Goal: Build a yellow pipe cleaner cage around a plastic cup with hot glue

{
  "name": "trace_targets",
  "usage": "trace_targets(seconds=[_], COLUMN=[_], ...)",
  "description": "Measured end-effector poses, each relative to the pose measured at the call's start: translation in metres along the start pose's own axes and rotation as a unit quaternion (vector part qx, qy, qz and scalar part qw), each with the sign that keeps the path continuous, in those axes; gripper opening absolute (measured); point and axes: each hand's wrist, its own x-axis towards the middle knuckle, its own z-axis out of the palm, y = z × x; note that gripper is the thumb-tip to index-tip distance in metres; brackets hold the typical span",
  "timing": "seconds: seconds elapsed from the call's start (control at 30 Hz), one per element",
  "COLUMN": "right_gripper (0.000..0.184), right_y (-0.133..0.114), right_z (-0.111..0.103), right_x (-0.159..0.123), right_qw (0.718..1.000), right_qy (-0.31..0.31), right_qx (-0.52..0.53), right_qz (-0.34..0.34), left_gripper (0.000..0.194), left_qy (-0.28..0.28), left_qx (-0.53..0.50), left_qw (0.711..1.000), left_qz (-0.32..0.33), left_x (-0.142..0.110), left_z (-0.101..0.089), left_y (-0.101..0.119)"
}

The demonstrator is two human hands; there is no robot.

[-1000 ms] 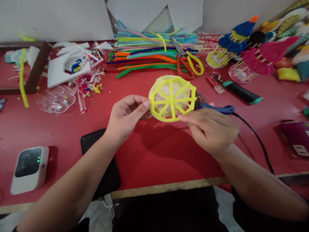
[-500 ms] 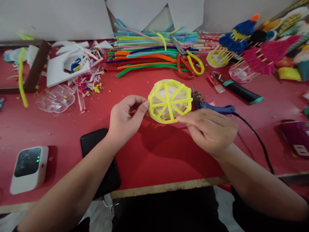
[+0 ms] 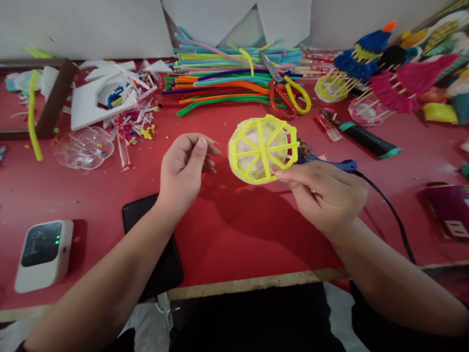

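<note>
My right hand (image 3: 324,193) pinches the lower rim of a clear round dome wrapped in yellow pipe-cleaner spokes (image 3: 262,149) and holds it above the red table (image 3: 234,230). My left hand (image 3: 185,168) hovers just left of the dome, apart from it, with the fingers loosely curled and the thumb raised. Nothing shows in the left hand. A blue glue gun (image 3: 326,162) with a black cord lies behind my right hand.
A pile of coloured pipe cleaners (image 3: 227,78) and scissors (image 3: 287,93) lie at the back. Foam scraps (image 3: 106,95) and a clear plastic shell (image 3: 82,149) sit back left. A black phone (image 3: 161,254) and a white device (image 3: 44,254) lie near the front edge. Fluffy craft birds (image 3: 381,68) stand back right.
My left hand has let go of the yellow dome and drawn back to the left. The right hand now holds the dome alone and has tilted it a little.
</note>
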Motion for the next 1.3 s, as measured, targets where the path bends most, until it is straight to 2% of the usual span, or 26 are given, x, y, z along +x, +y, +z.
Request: trace_targets(seconds=[0.13,0.33,0.5,0.63,0.8,0.93,1.13,1.23,1.3], right_gripper=[0.031,0.027,0.033,0.029,0.029,0.030,0.038,0.041,0.039], right_y=[-0.002,-0.001,0.000,0.001,0.002,0.002,0.000,0.000,0.000], right_z=[-0.002,-0.003,-0.004,-0.004,-0.004,-0.003,-0.002,-0.002,-0.002], right_x=[-0.001,-0.004,-0.006,-0.007,-0.006,-0.007,-0.007,-0.006,-0.006], right_qw=[0.998,0.982,0.966,0.963,0.969,0.965,0.957,0.955,0.955], right_qy=[-0.003,0.026,0.035,0.045,0.061,0.069,0.082,0.094,0.101], right_qx=[0.040,0.147,0.222,0.228,0.199,0.203,0.221,0.221,0.215], right_qz=[0.047,0.117,0.131,0.135,0.135,0.153,0.168,0.174,0.179], left_gripper=[0.016,0.029,0.027,0.022,0.028,0.034,0.020,0.015,0.011], left_qy=[-0.001,0.050,0.078,0.055,0.013,0.017,0.028,-0.010,-0.061], left_qx=[-0.091,-0.262,-0.326,-0.378,-0.297,-0.235,-0.219,-0.204,-0.220], left_qw=[0.995,0.946,0.920,0.899,0.925,0.943,0.954,0.966,0.966], left_qz=[-0.032,-0.184,-0.204,-0.212,-0.236,-0.235,-0.204,-0.160,-0.119], left_x=[-0.001,0.006,0.013,0.011,0.008,0.010,0.011,0.010,0.009], left_z=[0.004,0.001,-0.007,-0.010,-0.006,-0.003,-0.004,-0.007,-0.010], left_y=[0.006,0.017,0.019,0.025,0.023,0.018,0.014,0.012,0.013])
